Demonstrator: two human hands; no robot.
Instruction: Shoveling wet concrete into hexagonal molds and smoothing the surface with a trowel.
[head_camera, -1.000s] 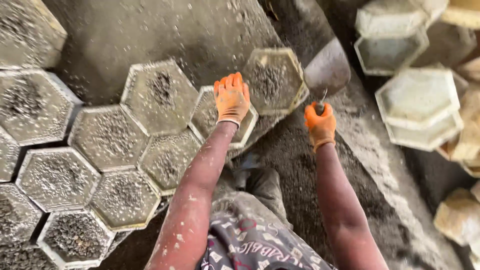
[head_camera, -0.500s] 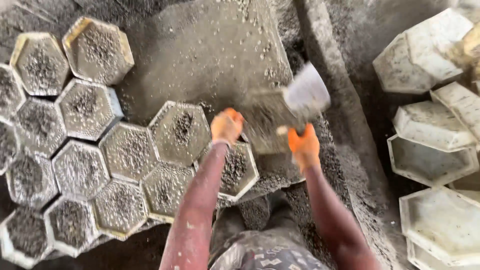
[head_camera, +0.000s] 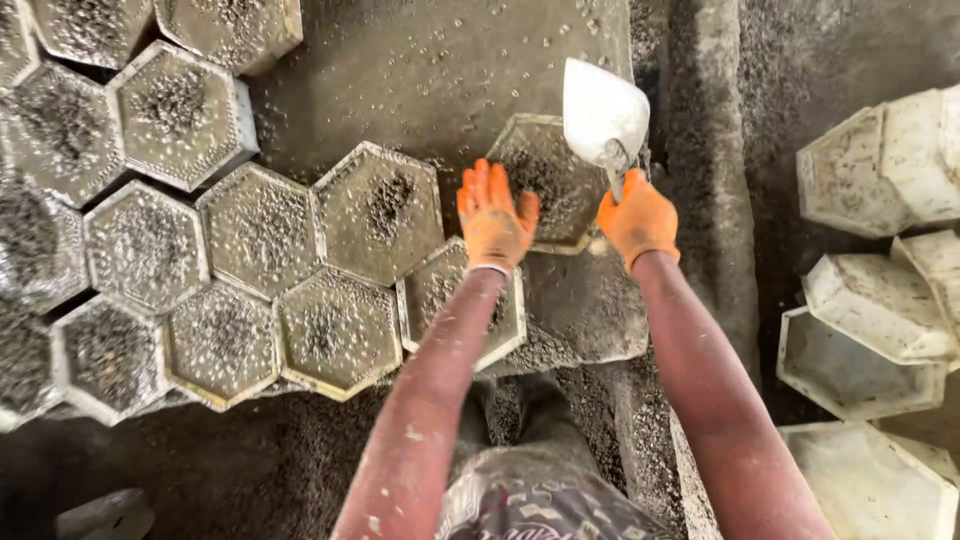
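Legs: the person's trousers (head_camera: 540, 500) are showing at the bottom edge, standing over gritty ground.
Near mold: a filled hexagon mold (head_camera: 440, 300) is lying partly under the left forearm, touching its neighbours.
Left hand: the left hand (head_camera: 493, 218), in an orange glove, is hovering with fingers spread wide and empty, just over the edge between two molds.
Right hand: the right hand (head_camera: 640, 218), also gloved orange, is gripping the trowel (head_camera: 603, 110) by its handle, fingers wrapped tight, blade pointing up and away.
Target mold: the mold under the trowel (head_camera: 548, 180) is sitting on the grey slab (head_camera: 440, 70), holding dark wet mix, its right edge close to the slab's rim.
Filled row: more filled molds (head_camera: 260, 230) are packing together to the left, edges touching.
Empty molds: pale empty molds (head_camera: 860, 340) are stacking well apart on the right.
Risk: the target mold is likely sliding off the rim if pushed rightward; wet mix could be slopping over if the trowel digs too deep; the spread left fingers may be getting nicked by the blade, being so near.
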